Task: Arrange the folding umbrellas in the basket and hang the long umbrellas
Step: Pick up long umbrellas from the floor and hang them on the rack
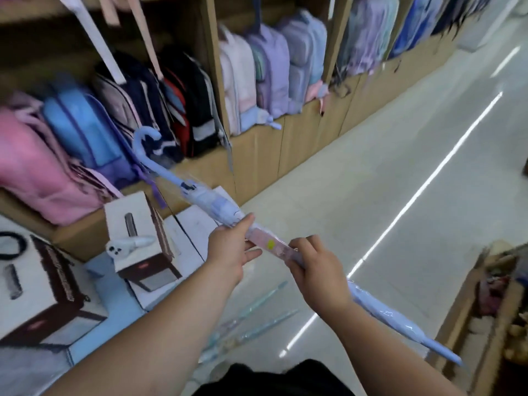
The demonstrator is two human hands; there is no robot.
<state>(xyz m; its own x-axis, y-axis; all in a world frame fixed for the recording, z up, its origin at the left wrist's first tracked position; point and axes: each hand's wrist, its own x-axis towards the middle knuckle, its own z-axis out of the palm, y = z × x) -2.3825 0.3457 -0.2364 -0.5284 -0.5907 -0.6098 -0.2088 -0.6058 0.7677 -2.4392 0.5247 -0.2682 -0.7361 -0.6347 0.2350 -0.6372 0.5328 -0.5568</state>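
In front of the wooden backpack shelf (257, 155), a person holds a long lilac umbrella (211, 204) in clear wrapping, slanted in mid-air with its hooked handle (145, 141) toward the shelf and its tip (445, 352) away from it. The left hand (228, 250) pinches the canopy between thumb and loose fingers (251, 254). The right hand (317, 270), farther from the shelf, has its fingers clenched around the shaft. More wrapped long umbrellas (251, 318) lie on the floor (371, 181) below the arms. White-and-brown boxes (143, 238) sit beside the shelf.
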